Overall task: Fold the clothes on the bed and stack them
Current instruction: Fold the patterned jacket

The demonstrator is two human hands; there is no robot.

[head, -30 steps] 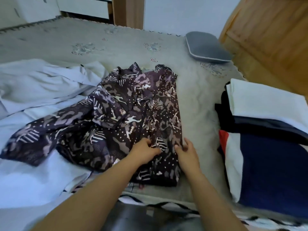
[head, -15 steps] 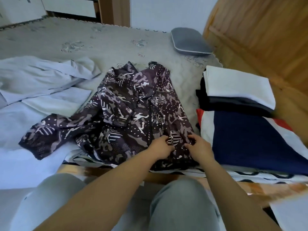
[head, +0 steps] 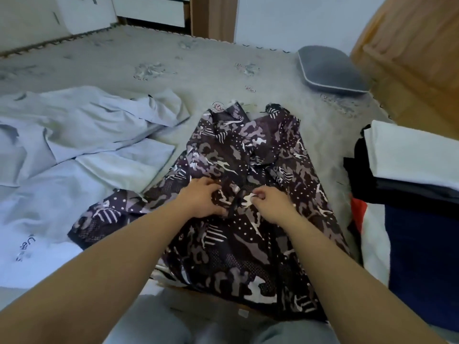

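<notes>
Grey bedding with faint flower prints is covering the bed (head: pixel 223 70), and a wooden headboard (head: pixel 409 58) is rising at the far right with a grey cushion (head: pixel 330 70) lying just in front of it. A dark patterned jacket (head: pixel 248 244) is lying in the middle of the bed, its long axis running from the near edge, where its hem is hanging over, away toward the far side, where its collar end is pointing; one sleeve is trailing out to the left. Both forearms are reaching forward over the jacket from the near edge, hands side by side at its middle. The left hand (head: pixel 201 197) is lying knuckles up with its fingers curled into the cloth, its grip holding a bunch of the jacket. The right hand (head: pixel 270 202) is just beside it, thumb and fingers pinching a small fold of the same jacket. Pale blue clothes (head: pixel 74 145) are lying unfolded to the left, partly under the sleeve. A stack of folded clothes (head: pixel 417 194), white on top of black, navy and red, is sitting at the right, just beside the jacket.
</notes>
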